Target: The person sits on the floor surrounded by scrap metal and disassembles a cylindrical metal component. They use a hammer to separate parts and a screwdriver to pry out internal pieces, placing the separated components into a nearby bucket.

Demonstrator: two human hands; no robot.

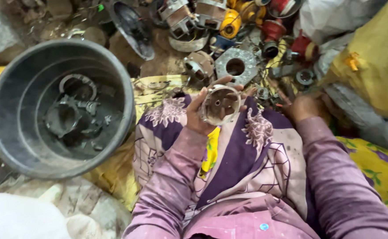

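I sit on the ground with a purple and cream patterned cloth (247, 155) over my lap, looking down at my own 2 arms in dusty pink sleeves. The largest thing here is a round dark tub (8, 88) at my left, just beside my knee; dark metal scrap pieces (76, 117) lie in a shallow layer on its bottom, and most of the tub stands unfilled. Beyond my knees a heap of motor scrap (229, 31) spreads over the dirt floor: wound stators, red and yellow housings, a dark fan guard and a flat grey plate with a round hole (237, 66). Yellow sacks (375, 66) rise at my right. My left hand (202, 113) is wrapped around a small round metal casing (220, 105), held up over my lap with its open face toward me; vanes show inside it. My right hand (302, 106) rests at the near edge of the heap, fingers loosely spread, gripping nothing. Judging by this, some sorting is done, yet the heap is large, so much remains.
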